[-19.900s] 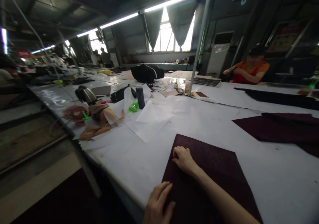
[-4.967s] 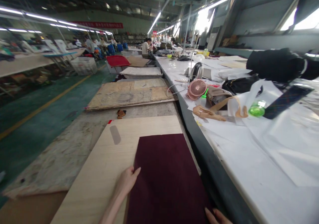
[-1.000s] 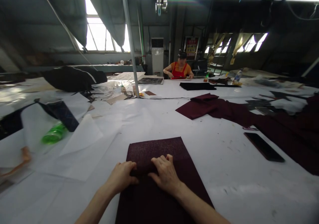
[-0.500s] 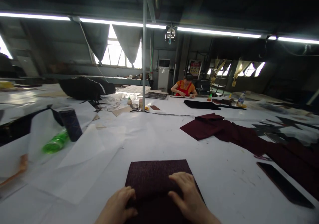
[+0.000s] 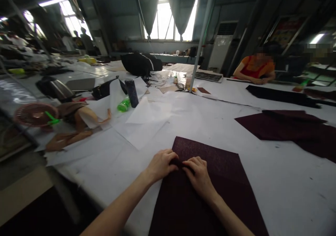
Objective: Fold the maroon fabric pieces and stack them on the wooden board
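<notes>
A dark maroon piece of cloth [image 5: 223, 180] lies on the white tabletop in front of me, running off the bottom of the view. At its left edge, my left hand [image 5: 164, 164] pinches a small raised fold of the fabric between thumb and fingers. My right hand [image 5: 198, 173] grips the same fold close beside it, its forearm lying over the cloth. The fingertips of both hands almost meet, and they partly hide the fold.
White paper sheets [image 5: 141, 125], a green bottle [image 5: 124, 104] and a dark upright cylinder [image 5: 131, 93] are to the left. A metal pole [image 5: 202, 40] rises beyond. More maroon cloth [image 5: 283, 125] lies to the right. Across the table sits a co-worker in a red apron [image 5: 254, 68].
My view has swung to the left. Both hands have come together at the cloth's left edge, and their fingers have closed on a fold of it.
</notes>
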Available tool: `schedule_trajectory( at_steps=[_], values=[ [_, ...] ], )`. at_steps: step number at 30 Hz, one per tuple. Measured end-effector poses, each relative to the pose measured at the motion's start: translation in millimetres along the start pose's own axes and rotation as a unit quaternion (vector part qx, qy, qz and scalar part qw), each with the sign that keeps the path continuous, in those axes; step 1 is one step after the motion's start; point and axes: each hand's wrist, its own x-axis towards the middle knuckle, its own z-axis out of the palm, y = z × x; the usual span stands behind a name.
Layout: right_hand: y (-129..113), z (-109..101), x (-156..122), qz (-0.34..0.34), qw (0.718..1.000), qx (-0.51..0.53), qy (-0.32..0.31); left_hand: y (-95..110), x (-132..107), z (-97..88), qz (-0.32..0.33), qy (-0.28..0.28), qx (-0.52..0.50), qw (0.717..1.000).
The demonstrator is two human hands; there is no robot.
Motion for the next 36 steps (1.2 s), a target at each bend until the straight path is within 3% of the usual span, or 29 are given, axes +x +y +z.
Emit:
schedule_trajectory(
  at_steps=[19, 36],
  values=[
    [0, 4, -6, -0.065, 0.995, -0.071, 0.014, -20, -22, 18.2, 0.139, 0.078, 0.064, 0.985],
    [-5, 5, -8, -0.097, 0.987, -0.128, 0.015, -22, -25, 23.4, 0.176, 0.069, 0.132, 0.973]
  ],
)
